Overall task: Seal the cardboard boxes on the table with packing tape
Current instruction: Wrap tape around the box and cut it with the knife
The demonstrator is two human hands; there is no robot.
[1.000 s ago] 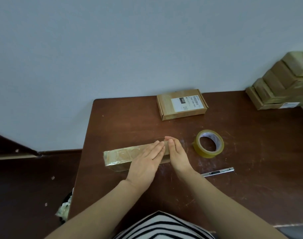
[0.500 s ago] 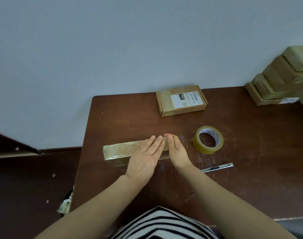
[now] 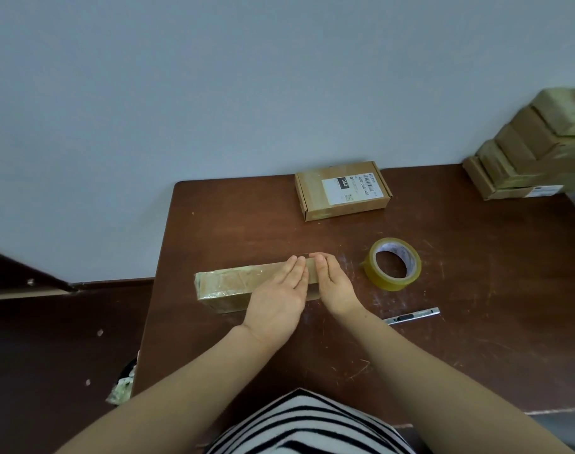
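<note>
Left hand (image 3: pixel 279 291) and right hand (image 3: pixel 334 285) press flat (fingers straight) on box (image 3: pixel 228 283); uneven pressure may wrinkle tape (image 3: pixel 210 291).

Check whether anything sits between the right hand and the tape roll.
Nothing visible. Only bare table separates the right hand, resting on the long box, from the tape roll; the box cutter lies off that path.

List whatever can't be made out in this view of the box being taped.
All from the head view:
1. Box, right end: covered by the left hand and right hand.
2. Label on the far box: print too small to read.
3. Box stack: cut off by the frame's right edge.
4. Tape roll: its loose end is too faint to find.
</note>
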